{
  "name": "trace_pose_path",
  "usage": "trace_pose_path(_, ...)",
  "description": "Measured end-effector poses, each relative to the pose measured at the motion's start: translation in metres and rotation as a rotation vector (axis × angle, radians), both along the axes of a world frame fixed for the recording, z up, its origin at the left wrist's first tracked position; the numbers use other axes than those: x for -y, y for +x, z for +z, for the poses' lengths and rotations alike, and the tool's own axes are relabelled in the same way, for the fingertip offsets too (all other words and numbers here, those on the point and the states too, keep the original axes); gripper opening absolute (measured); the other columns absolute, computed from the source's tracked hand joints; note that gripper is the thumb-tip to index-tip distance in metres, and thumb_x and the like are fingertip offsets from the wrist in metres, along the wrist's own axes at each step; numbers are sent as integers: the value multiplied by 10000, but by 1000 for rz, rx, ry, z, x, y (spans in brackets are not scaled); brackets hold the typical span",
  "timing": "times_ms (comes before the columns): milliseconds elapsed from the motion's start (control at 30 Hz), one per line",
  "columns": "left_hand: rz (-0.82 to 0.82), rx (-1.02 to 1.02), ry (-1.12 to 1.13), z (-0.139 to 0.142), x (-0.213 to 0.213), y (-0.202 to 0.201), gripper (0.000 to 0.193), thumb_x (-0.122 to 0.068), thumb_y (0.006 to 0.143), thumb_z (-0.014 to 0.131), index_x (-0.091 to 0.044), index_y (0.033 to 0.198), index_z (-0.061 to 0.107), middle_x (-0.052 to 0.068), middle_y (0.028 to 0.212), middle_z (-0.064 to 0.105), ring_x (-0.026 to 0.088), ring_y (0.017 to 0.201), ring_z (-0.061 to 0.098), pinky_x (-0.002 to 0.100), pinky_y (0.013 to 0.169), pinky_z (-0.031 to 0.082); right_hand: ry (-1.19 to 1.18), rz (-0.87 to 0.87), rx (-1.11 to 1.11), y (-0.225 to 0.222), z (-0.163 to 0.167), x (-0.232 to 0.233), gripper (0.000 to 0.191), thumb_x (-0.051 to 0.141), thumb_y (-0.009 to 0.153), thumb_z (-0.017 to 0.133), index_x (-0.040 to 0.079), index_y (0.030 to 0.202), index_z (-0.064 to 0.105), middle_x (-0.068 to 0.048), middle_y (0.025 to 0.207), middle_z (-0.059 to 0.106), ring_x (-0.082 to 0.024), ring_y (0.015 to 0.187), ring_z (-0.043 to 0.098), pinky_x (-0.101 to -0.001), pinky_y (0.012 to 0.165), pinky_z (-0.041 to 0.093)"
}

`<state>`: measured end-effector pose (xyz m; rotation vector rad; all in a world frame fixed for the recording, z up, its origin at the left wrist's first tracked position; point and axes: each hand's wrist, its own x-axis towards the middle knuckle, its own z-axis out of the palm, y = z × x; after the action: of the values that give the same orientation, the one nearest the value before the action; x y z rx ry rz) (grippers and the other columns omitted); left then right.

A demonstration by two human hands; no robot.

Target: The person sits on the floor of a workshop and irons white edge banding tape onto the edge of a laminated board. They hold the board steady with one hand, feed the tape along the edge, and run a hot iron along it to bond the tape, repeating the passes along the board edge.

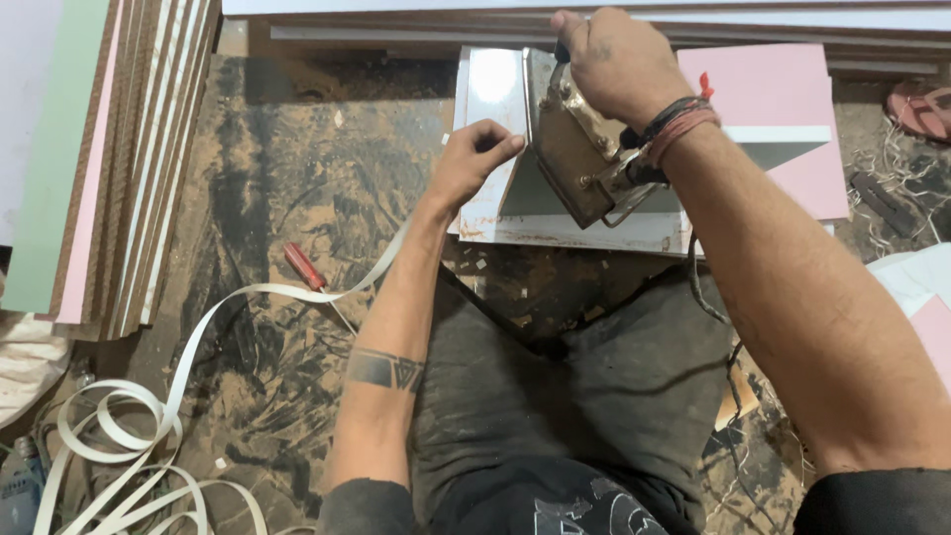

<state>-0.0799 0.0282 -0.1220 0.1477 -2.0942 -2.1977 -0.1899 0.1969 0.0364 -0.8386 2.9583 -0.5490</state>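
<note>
My right hand [616,61] grips the handle of an old metal clothes iron [572,149], tilted on its side against the edge of a white laminated board [492,89]. My left hand [475,159] pinches the end of a white edge-banding strip [228,307] at the board's edge, right next to the iron's tip. The strip trails down and left across the dusty floor into loose coils [119,446]. A pink panel [768,89] lies under and right of the white pieces.
Laminated boards in pink, green and white [109,159] stand stacked on edge at the left. More boards [594,20] lie along the top. A red-handled tool [302,266] lies on the floor. A sandal [921,107] sits at far right. The iron's cord [728,367] runs over my lap.
</note>
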Motion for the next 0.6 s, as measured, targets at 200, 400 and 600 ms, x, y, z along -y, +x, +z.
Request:
trace_pose_path(200, 329, -290, -100, -3, -31, 19, 182, -193, 938, 789, -42, 1039, 775, 18, 955, 765, 103, 887, 655, 269, 810, 511, 39, -30, 113, -3, -2, 2, 674, 520, 1118, 386, -48, 974, 720, -309, 851, 687, -507, 906, 672, -560, 874, 523)
trace_pose_path(400, 349, -297, 208, -11, -53, 31, 188, -117, 964, 744, -63, 1144, 747, 32, 1118, 744, 105, 1036, 688, 251, 909, 567, 30, -22, 109, 0, 2, 4, 618, 528, 1115, 392, 15, 1049, 731, -250, 791, 688, -468, 863, 686, -554, 848, 519)
trace_pose_path(600, 309, -306, 176, -14, -46, 26, 197, -52, 963, 762, 0, 1153, 748, 114, 1146, 757, 147, 1064, 704, 295, 960, 598, -3, 42, 156, 7, 15, 5, 539, 479, 1083, 374, 65, 1112, 720, -227, 713, 681, -415, 750, 706, -537, 792, 530)
